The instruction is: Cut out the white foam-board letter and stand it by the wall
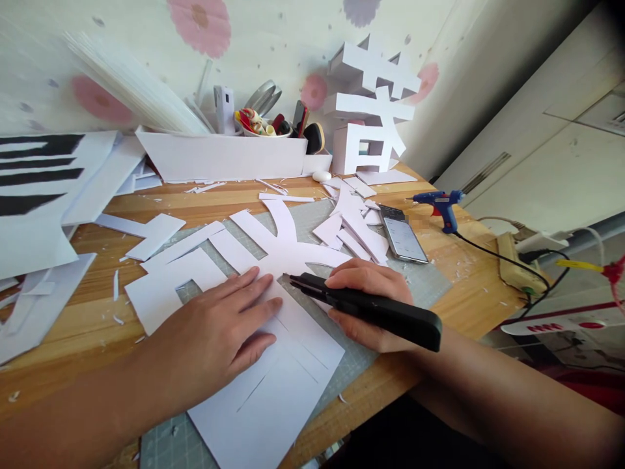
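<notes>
A white foam board sheet (273,404), partly cut into a character shape with curved strokes and marked with thin lines, lies over a grey-green cutting mat (312,212). Pressing flat on it, fingers stretched out, is my left hand (234,326). My right hand (374,293) grips a black utility knife (371,309). The knife's tip is at the sheet's cut edge, just right of my left fingertips; whether the blade touches the board I cannot tell.
White offcuts (349,225) and a phone (404,234) lie beyond the sheet. A blue glue gun (442,207) stands at the right, its cord running to a power strip (520,264). Behind are a white tool box (224,156) and a built white character (368,111). Printed paper (34,195) lies left.
</notes>
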A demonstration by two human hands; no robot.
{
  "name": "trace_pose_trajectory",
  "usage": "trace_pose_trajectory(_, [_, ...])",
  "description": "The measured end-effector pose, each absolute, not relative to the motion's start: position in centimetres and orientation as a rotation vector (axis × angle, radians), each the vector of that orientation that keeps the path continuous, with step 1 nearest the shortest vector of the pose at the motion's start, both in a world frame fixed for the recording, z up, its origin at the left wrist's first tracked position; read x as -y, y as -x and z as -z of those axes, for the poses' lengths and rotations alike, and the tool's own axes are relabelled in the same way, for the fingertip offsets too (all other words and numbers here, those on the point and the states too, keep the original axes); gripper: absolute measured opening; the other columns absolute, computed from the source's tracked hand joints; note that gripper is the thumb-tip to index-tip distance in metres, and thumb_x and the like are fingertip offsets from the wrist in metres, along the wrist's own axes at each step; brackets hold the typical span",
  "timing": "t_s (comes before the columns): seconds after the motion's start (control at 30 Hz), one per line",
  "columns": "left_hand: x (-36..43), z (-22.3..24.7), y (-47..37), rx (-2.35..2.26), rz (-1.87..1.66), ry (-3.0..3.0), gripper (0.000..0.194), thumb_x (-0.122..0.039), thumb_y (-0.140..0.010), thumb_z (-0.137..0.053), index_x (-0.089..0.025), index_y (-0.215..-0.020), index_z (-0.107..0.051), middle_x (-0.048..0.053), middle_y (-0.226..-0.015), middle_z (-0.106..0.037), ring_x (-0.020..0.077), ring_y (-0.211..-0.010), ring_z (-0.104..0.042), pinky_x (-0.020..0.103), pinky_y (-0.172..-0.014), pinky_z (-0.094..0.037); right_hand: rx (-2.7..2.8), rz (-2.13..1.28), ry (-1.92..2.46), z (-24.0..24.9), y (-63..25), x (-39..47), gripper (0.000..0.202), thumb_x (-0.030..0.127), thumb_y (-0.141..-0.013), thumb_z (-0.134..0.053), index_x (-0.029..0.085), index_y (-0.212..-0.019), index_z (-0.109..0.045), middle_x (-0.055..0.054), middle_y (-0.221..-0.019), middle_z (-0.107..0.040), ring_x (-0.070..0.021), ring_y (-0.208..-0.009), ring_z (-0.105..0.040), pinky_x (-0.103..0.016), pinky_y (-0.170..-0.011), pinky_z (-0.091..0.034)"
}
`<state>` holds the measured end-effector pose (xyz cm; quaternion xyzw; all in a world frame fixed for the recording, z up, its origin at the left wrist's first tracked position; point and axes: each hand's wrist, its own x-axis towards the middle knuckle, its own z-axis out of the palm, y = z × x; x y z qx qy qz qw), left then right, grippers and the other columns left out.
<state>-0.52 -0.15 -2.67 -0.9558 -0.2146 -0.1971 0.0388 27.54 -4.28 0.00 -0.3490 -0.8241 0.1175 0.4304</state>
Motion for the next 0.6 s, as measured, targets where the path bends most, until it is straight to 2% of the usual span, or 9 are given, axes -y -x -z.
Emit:
trace_pose_trajectory(0.13, [0.0,2.3,0.4,0.643,0.596,2.922,0.043,-0.039,-0.106,-0.042,-0.015,-0.122,-0.074,0.018,-0.137,-0.067,0.0371,-0.128,-0.064,0.057,-0.103,-0.059,2.049,-0.32,0.903,-0.3,-27.9,4.3,0.025,0.019,-0.084,-0.071,0.024,-0.107,-0.062,-0.003,-0.088,-0.073,-0.0152,-0.076,-0.071,-0.026,-0.068,-0.058])
trace_pose_trajectory(0.37, [1.3,0.6,-0.4,0.53,0.53,2.8,0.047,-0.024,-0.105,-0.035,-0.009,-0.098,-0.079,0.018,-0.111,-0.078,0.0309,-0.101,-0.077,0.046,-0.089,-0.067,1.985,-0.385,0.999,-1.8,-28.9,5.1,0.016,0.023,-0.084,-0.07,0.025,-0.099,-0.063,-0.002,-0.083,-0.071,-0.0162,-0.07,-0.069,-0.028,-0.063,-0.057])
trace_pose_trajectory(0.5, [3.6,0.0,-0.6,0.522,0.393,2.765,0.051,-0.021,-0.102,-0.03,-0.005,-0.102,-0.078,0.023,-0.108,-0.077,0.0347,-0.091,-0.078,0.047,-0.071,-0.068,1.988,-0.395,1.008,-2.1,-28.6,5.4,0.012,0.028,-0.089,-0.069,0.025,-0.1,-0.065,-0.002,-0.082,-0.073,-0.0158,-0.069,-0.07,-0.026,-0.062,-0.056])
trace_pose_trajectory(0.6, [4.7,-0.2,-0.8,0.589,0.295,2.754,0.043,-0.017,-0.098,-0.039,-0.003,-0.106,-0.078,0.026,-0.111,-0.076,0.0376,-0.092,-0.078,0.047,-0.068,-0.068,2.052,-0.325,1.003,-1.9,-27.8,5.5,0.022,0.027,-0.089,-0.07,0.024,-0.111,-0.066,-0.004,-0.095,-0.078,-0.0175,-0.078,-0.075,-0.027,-0.069,-0.06])
